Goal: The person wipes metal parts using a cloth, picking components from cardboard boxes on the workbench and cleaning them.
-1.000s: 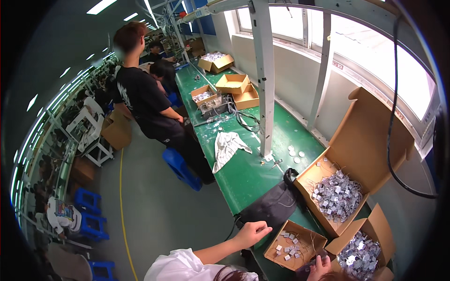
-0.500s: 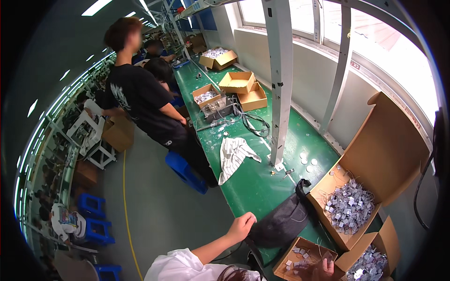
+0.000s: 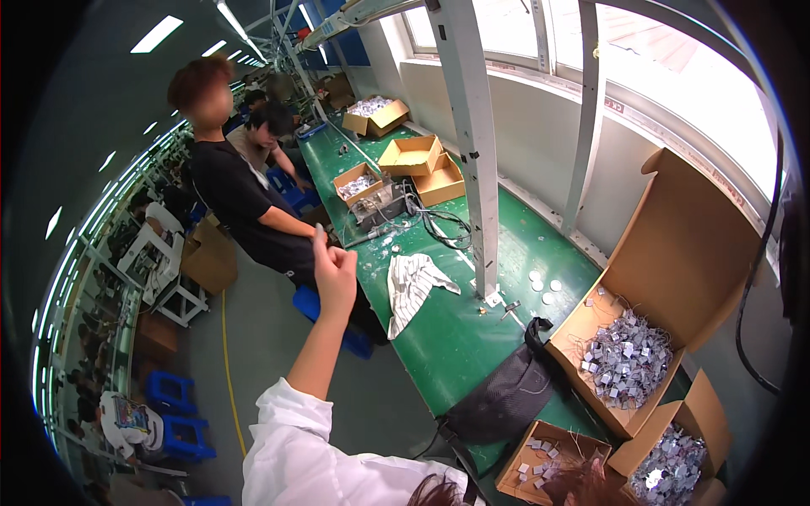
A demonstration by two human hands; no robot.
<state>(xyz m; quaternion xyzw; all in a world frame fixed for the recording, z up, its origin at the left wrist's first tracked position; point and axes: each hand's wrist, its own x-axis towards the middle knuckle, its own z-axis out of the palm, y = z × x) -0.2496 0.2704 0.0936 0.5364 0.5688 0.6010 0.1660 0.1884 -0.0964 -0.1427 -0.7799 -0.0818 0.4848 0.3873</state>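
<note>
My left hand is raised over the aisle beside the bench, with one digit pointing up and the other fingers curled in. Nothing shows in it. At the lower edge my right hand is mostly hidden behind dark hair, beside a shallow cardboard tray. Several small grey square parts with thin wires lie in that tray. A black mesh bag lies on the bench between my two hands.
A large open carton and a smaller box, both with piles of grey wired parts, stand at right. On the green bench are a striped cloth, a grey post and cables. A person in black stands near a blue stool.
My left hand has moved up and left, away from the black bag. The standing person has turned toward me, and a seated person behind shows more. The view has shifted slightly.
</note>
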